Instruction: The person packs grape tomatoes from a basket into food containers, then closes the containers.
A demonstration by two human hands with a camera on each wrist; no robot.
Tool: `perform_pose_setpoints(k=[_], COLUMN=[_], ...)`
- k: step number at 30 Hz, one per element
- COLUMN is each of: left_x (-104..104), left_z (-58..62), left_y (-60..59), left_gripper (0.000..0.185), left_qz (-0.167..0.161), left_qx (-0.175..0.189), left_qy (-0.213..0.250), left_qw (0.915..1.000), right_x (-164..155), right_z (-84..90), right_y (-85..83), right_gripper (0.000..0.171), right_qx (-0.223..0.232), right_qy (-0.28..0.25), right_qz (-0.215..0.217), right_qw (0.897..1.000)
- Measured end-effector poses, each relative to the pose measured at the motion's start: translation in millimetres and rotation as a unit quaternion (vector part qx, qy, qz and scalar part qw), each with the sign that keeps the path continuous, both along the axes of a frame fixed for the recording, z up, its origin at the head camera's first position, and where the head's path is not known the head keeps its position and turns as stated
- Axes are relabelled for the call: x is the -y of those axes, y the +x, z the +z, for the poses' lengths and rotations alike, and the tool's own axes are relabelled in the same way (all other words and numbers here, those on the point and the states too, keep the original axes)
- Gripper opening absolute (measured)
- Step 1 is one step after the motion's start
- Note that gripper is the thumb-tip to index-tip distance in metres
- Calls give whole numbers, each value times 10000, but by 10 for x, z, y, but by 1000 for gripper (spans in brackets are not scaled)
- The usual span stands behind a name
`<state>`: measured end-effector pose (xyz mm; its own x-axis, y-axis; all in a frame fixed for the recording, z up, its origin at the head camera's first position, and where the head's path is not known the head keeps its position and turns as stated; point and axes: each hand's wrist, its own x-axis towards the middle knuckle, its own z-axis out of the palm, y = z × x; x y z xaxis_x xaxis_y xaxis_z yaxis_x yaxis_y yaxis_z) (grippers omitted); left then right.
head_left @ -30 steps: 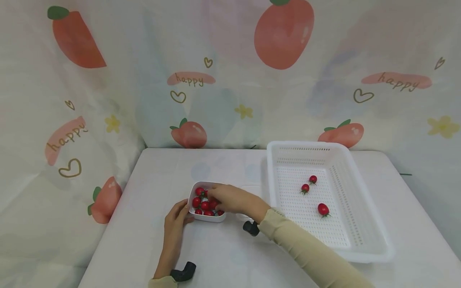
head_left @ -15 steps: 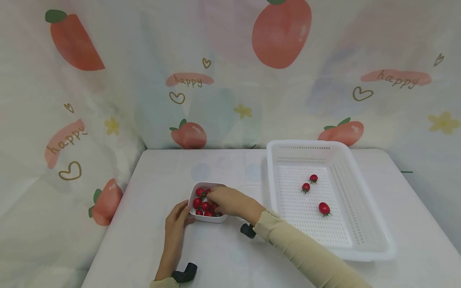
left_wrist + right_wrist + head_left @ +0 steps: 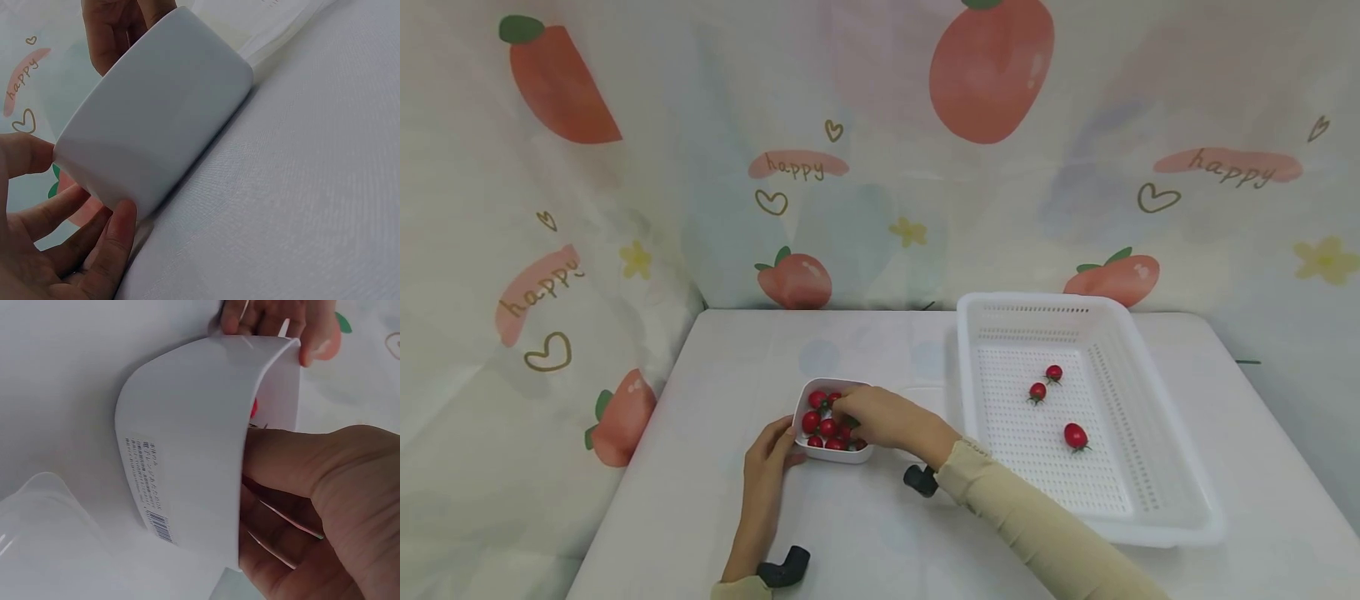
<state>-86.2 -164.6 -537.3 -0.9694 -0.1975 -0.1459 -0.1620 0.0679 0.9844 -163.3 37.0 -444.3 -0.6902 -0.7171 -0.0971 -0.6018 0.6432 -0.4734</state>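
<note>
A white plastic box (image 3: 835,456) with several cherry tomatoes (image 3: 827,428) in it stands on the table. My left hand (image 3: 767,454) grips its left corner, with a fingertip at the rim and other fingers against the wall, as the left wrist view shows on the box (image 3: 156,106). My right hand (image 3: 883,417) reaches over the right side of the box, fingers down among the tomatoes. In the right wrist view the thumb (image 3: 281,459) passes inside the rim and the fingertips are hidden by the box wall, so I cannot tell whether they hold a tomato.
A white perforated basket (image 3: 1172,467) stands to the right, with a few cherry tomatoes (image 3: 1075,436) on its bottom. A clear plastic lid (image 3: 47,519) lies close to the box, partly behind my right arm in the head view. A printed cloth (image 3: 880,208) hangs behind the table.
My right hand shifts only slightly within the box. The left hand, the box and the tomatoes in the basket stay as they were.
</note>
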Motion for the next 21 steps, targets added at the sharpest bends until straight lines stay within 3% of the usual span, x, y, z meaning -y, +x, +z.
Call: perform_pose_setpoints(k=[9,21], left_x=[5,-4], left_z=[-14,-6], left_y=[-15,-21], left_gripper=[39,38], left_qz=[52,35], left_qx=[-75,13], left_qy=[-52,10], left_qw=[9999,10000], right_x=[-66,-333], right_z=[98,314], right_y=[23,101], right_gripper=[22,24], right_qx=[391,102], right_qy=[-433,-918], right_qz=[-10,-120], right_qw=[9983,9957])
